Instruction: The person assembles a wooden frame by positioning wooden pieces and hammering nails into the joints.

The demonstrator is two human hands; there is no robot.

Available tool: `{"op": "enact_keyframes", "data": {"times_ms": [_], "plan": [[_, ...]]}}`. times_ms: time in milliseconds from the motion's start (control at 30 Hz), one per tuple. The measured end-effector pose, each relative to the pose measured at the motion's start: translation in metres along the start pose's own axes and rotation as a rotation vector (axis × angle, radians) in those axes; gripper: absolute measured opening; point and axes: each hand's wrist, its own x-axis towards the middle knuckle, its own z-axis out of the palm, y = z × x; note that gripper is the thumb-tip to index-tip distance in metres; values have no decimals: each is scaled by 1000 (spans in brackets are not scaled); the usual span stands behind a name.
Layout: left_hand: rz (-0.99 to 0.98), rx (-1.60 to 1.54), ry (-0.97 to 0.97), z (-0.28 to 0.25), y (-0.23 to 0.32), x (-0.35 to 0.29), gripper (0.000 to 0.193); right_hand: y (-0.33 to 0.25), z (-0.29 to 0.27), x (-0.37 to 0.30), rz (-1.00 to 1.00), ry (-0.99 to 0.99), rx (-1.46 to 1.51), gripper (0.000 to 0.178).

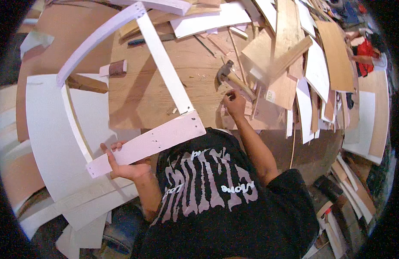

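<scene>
My left hand (129,167) grips a four-sided wooden frame (152,141) by its wide near board, thumb and fingers around the board close to its left end. The frame is painted white and pale pink, and small dark marks dot its corners. It is tilted, with its near right corner against my black shirt. My right hand (235,104) is over the workbench near its front edge, fingertips curled together; whatever they pinch, if anything, is too small to name. Just beyond those fingers lies a claw hammer (236,79) with a wooden handle.
A wooden workbench top (195,77) spreads ahead of me. Loose boards and offcuts (290,52) pile up on its right and far sides. On the left lies a large white panel (48,129). A small pink and brown block (117,68) rests near the frame's far left side.
</scene>
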Motion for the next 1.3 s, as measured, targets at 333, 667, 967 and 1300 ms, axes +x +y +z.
{"op": "enact_keyframes", "data": {"times_ms": [333,667,967,1300], "plan": [[-102,-92,17,2,2,1,46,-42,-29,7,-40,159,236,22],[-64,-106,-16,-13,-5,5,51,-251,-100,-68,-317,-306,427,17],[-115,223,-119,-30,-1,-1,61,-271,-100,-72,-577,-347,143,25],[-551,657,-234,-126,37,26,58,-266,-108,-75,-671,-303,100,27]]}}
